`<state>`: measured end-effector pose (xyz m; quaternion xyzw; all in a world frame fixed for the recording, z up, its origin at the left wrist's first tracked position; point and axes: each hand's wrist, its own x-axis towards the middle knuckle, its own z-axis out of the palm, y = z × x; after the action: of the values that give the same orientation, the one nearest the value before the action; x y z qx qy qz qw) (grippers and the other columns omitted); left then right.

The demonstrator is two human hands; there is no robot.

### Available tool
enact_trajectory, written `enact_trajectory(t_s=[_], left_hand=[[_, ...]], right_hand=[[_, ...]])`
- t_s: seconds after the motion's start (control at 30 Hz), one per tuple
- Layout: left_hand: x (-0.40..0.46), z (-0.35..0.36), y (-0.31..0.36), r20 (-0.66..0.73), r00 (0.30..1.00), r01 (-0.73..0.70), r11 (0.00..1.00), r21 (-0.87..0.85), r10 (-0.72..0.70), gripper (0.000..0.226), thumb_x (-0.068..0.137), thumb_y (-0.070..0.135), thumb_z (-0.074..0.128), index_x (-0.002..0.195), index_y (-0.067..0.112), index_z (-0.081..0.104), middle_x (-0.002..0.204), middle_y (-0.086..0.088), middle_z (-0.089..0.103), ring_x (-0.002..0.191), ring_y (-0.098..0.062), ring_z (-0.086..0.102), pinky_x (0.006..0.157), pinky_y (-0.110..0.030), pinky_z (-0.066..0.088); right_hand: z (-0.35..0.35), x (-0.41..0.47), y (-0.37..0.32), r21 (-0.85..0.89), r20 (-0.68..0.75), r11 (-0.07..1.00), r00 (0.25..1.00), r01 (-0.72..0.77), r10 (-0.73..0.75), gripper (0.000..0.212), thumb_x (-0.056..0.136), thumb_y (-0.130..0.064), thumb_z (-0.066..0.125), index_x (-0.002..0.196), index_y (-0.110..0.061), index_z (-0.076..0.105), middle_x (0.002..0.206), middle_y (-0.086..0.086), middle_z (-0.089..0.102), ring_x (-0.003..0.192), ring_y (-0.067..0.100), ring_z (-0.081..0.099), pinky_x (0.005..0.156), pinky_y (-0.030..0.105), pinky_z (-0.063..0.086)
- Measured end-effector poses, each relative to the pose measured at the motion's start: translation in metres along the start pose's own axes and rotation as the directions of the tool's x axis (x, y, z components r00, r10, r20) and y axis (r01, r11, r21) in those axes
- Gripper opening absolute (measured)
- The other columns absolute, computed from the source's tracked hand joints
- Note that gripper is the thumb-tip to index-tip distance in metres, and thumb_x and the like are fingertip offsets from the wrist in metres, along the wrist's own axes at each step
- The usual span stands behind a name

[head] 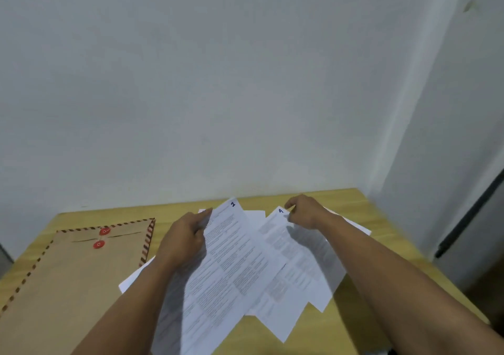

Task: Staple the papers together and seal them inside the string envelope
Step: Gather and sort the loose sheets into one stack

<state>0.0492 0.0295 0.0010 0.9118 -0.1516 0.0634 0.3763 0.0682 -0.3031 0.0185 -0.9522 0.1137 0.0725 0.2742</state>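
Several printed white sheets lie fanned out across the middle of the wooden table (381, 286). My left hand (185, 234) grips the left edge of the sheet numbered 1 (231, 267), which lies on top and tilts up slightly. My right hand (305, 213) pinches the top corner of the sheet numbered 4 (289, 245), just to the right. A brown string envelope (73, 278) with a striped border and two red button discs (101, 237) lies flat on the left of the table. No stapler is in view.
A pale wall stands right behind the table's far edge. At the right, a wall corner and a dark vertical bar (469, 213) sit beside the table. More white sheets (136, 275) stick out under my left forearm.
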Motion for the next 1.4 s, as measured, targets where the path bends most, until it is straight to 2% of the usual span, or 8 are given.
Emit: enact_trajectory(t_s=[0.17, 0.33, 0.53, 0.67, 0.8, 1.0, 1.33, 1.4], left_hand=[[0.018, 0.033, -0.025, 0.017, 0.999, -0.030, 0.999, 0.023, 0.029, 0.035, 0.091, 0.007, 0.047, 0.111, 0.034, 0.056, 0.088, -0.003, 0.059, 0.084, -0.018, 0.059, 0.077, -0.041, 0.053], [0.023, 0.055, -0.048, 0.040, 0.998, -0.048, 0.998, 0.033, 0.047, 0.056, 0.085, 0.017, 0.043, 0.135, 0.035, 0.062, 0.086, 0.003, 0.058, 0.085, -0.014, 0.060, 0.075, -0.042, 0.054], [0.022, 0.059, -0.052, 0.000, 0.999, -0.046, 0.999, -0.001, 0.046, 0.056, 0.086, 0.019, 0.043, 0.136, 0.033, 0.063, 0.085, 0.005, 0.058, 0.081, -0.015, 0.060, 0.073, -0.043, 0.055], [0.019, 0.055, -0.046, 0.001, 0.998, -0.056, 0.998, 0.027, 0.056, 0.054, 0.087, 0.020, 0.043, 0.136, 0.037, 0.062, 0.087, 0.010, 0.059, 0.085, -0.011, 0.061, 0.078, -0.045, 0.054], [0.017, 0.049, -0.037, -0.045, 0.994, -0.097, 0.995, 0.025, 0.098, 0.053, 0.088, 0.017, 0.046, 0.133, 0.036, 0.064, 0.083, 0.012, 0.058, 0.082, -0.007, 0.060, 0.078, -0.045, 0.054], [0.013, 0.022, -0.007, -0.104, 0.974, -0.192, 0.979, 0.074, 0.199, 0.056, 0.087, 0.001, 0.055, 0.130, 0.036, 0.066, 0.080, 0.009, 0.055, 0.080, -0.007, 0.057, 0.076, -0.039, 0.052], [-0.003, -0.038, 0.057, -0.201, 0.929, -0.286, 0.947, 0.146, 0.311, 0.064, 0.088, -0.003, 0.057, 0.140, 0.033, 0.059, 0.088, 0.007, 0.053, 0.077, -0.012, 0.053, 0.071, -0.039, 0.050], [-0.005, -0.048, 0.068, -0.237, 0.919, -0.286, 0.946, 0.152, 0.316, 0.064, 0.087, -0.004, 0.057, 0.140, 0.032, 0.059, 0.087, 0.008, 0.051, 0.076, -0.011, 0.051, 0.070, -0.037, 0.049]], right_hand=[[0.017, 0.045, 0.005, -0.103, -0.006, 0.994, 0.999, -0.035, 0.035, 0.059, 0.082, -0.033, 0.074, 0.139, -0.033, 0.061, 0.136, -0.008, 0.067, 0.126, 0.022, 0.062, 0.113, 0.042, 0.044], [0.017, 0.073, -0.006, -0.219, 0.071, 0.965, 0.984, -0.145, 0.164, 0.054, 0.071, -0.039, 0.087, 0.117, -0.022, 0.064, 0.112, -0.008, 0.070, 0.111, 0.025, 0.064, 0.115, 0.050, 0.037], [0.014, 0.107, 0.002, -0.237, 0.158, 0.960, 0.969, -0.152, 0.192, 0.048, 0.047, -0.038, 0.100, 0.052, -0.018, 0.058, 0.060, -0.001, 0.063, 0.062, 0.022, 0.065, 0.078, 0.034, 0.052], [0.010, 0.089, -0.010, -0.244, 0.091, 0.963, 0.986, -0.115, 0.141, 0.028, 0.068, -0.032, 0.091, 0.069, -0.015, 0.069, 0.094, 0.003, 0.080, 0.092, 0.025, 0.072, 0.089, 0.034, 0.050], [0.002, 0.070, -0.019, -0.124, -0.182, 0.988, 0.981, -0.093, 0.070, 0.030, 0.085, -0.019, 0.074, 0.060, -0.016, 0.057, 0.065, -0.010, 0.058, 0.083, 0.022, 0.059, 0.087, 0.044, 0.029], [-0.029, 0.032, -0.049, 0.030, -0.356, 0.988, 0.926, 0.150, -0.130, 0.017, 0.091, -0.022, 0.069, 0.076, -0.028, 0.073, 0.074, -0.013, 0.069, 0.088, 0.015, 0.065, 0.085, 0.041, 0.026], [-0.083, -0.036, -0.107, 0.266, -0.392, 0.859, 0.863, 0.437, -0.317, 0.013, 0.088, -0.042, 0.074, 0.079, -0.049, 0.080, 0.095, -0.028, 0.078, 0.108, 0.006, 0.071, 0.109, 0.053, 0.048], [-0.090, -0.051, -0.119, 0.338, -0.379, 0.806, 0.854, 0.487, -0.357, 0.009, 0.092, -0.031, 0.077, 0.088, -0.033, 0.085, 0.100, -0.014, 0.081, 0.106, 0.008, 0.073, 0.106, 0.043, 0.054]])
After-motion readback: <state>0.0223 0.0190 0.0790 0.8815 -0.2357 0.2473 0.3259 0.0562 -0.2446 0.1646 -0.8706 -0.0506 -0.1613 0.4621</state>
